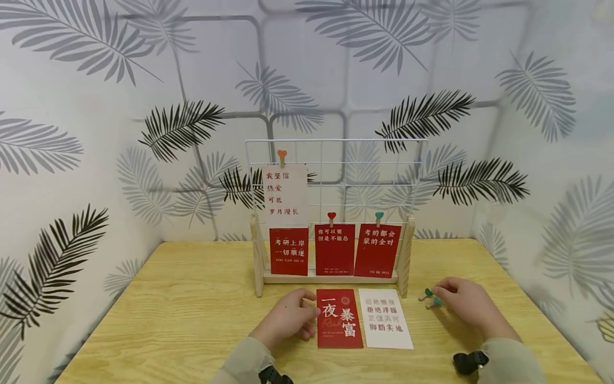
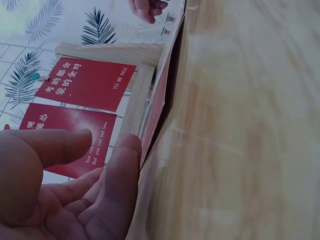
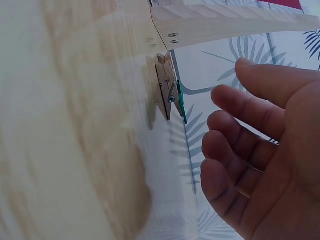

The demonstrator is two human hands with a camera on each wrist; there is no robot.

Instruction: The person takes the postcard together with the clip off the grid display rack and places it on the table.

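Observation:
My left hand is at the left edge of a red card with white lettering, lying on the table. In the left wrist view its thumb and fingers stand apart, with nothing pinched between them; whether a fingertip touches the card I cannot tell. To the right of that card lies a white card. My right hand hovers beside two small wooden clips, one with a dark green top and one teal. Its fingers are loosely bent, apart from the clips in the right wrist view.
Behind the cards stands a white wire grid on a wooden base. Clipped on it are a white card under an orange heart clip and several red cards. Leaf-patterned wall covering surrounds the table.

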